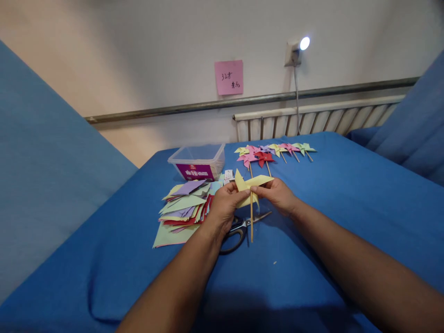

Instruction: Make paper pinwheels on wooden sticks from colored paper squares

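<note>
Left hand (224, 206) and right hand (277, 195) both pinching a yellow paper pinwheel (250, 184) on a wooden stick (251, 222) at frame centre, scissors (239, 229) on the blue cloth (329, 208) beneath, stacked coloured paper (183, 208) to the left, finished pinwheels (274, 152) and plastic box (197, 162) above.

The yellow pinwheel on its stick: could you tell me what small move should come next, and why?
Probably press the centre onto the stick: left hand and right hand both pinch the yellow pinwheel, which looks less formed than the finished row.
</note>
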Demonstrator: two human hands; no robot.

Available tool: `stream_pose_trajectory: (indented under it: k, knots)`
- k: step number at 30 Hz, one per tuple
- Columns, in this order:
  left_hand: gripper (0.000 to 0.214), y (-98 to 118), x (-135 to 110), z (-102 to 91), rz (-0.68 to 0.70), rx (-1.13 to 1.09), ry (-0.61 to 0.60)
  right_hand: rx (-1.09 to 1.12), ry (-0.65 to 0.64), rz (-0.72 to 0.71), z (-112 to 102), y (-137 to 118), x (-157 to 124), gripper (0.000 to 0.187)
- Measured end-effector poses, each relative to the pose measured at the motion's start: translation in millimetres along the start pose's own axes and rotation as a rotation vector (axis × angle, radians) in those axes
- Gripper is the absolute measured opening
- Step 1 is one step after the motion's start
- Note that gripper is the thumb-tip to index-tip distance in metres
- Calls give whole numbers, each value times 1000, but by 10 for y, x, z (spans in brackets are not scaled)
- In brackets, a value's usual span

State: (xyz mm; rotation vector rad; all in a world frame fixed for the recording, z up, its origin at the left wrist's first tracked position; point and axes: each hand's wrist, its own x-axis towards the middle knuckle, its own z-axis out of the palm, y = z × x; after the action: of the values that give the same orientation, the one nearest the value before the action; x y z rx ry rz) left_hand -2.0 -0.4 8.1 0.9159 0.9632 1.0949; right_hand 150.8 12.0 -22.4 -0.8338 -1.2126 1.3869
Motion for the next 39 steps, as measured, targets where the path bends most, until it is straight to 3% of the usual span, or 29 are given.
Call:
stream_pose_trajectory:
  k: [11,20,31,34,39]
  knots:
    - [43,-9,15,-19,16,-3,-1,9,1,1,-1,3,-7,32]
    - [41,-9,9,-23,11,-16,-19,79,-71,-14,-3,-17,-21,26]
    - [47,37,-28,12,-4,-7,-36,81,-61,-13,-17,40,5,34]
    - [48,44,-24,6,18,-20,-34,90,-13,2,-10,68,17,34]
    - [41,52,16,-29,102,-49,32,-71,219,-90,13,96,15,35]
